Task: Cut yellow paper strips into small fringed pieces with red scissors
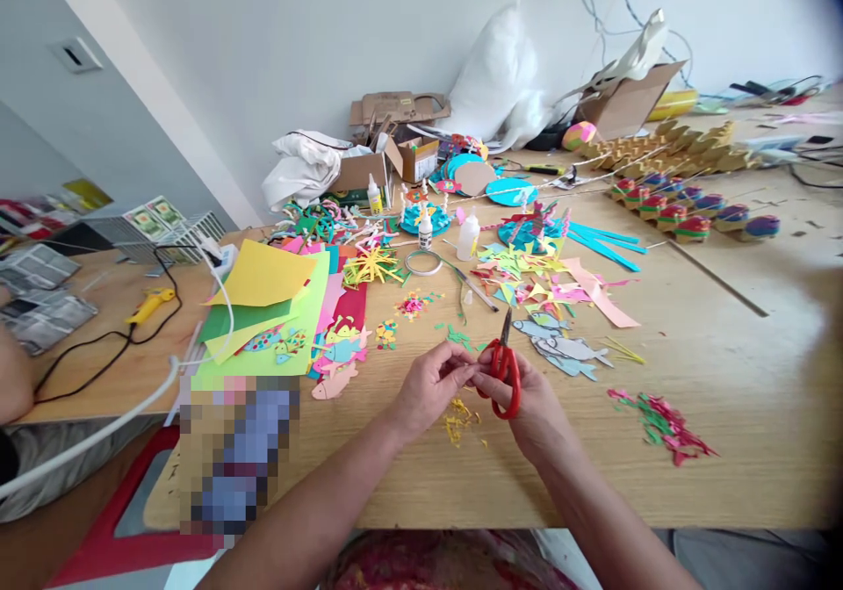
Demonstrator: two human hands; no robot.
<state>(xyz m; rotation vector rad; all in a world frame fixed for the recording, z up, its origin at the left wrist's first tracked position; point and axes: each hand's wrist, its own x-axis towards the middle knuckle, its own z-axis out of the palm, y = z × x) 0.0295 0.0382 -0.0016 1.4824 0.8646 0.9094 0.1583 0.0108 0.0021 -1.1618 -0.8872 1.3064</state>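
My right hand (536,410) is closed around red-handled scissors (506,363), their blades pointing up and away from me. Beside it, the fingers of my left hand (425,392) are pinched together and meet my right fingertips; whatever is between them is too small to make out. Yellow paper scraps (459,423) lie on the table just below my hands. Beyond my fingers are small green paper pieces (461,337). Grey and blue paper fish (566,351) rest to the right of the scissor blades, and pink and blue paper fish (339,362) are off to the left.
Coloured paper sheets (263,274) are stacked at left. Glue bottles (468,237), a wire ring (423,262) and mixed paper offcuts (527,269) spread across the middle. Red and green scraps (665,428) lie at right. Painted egg-carton cups (691,208) stand farther back. A person sits at left near a yellow glue gun (150,305).
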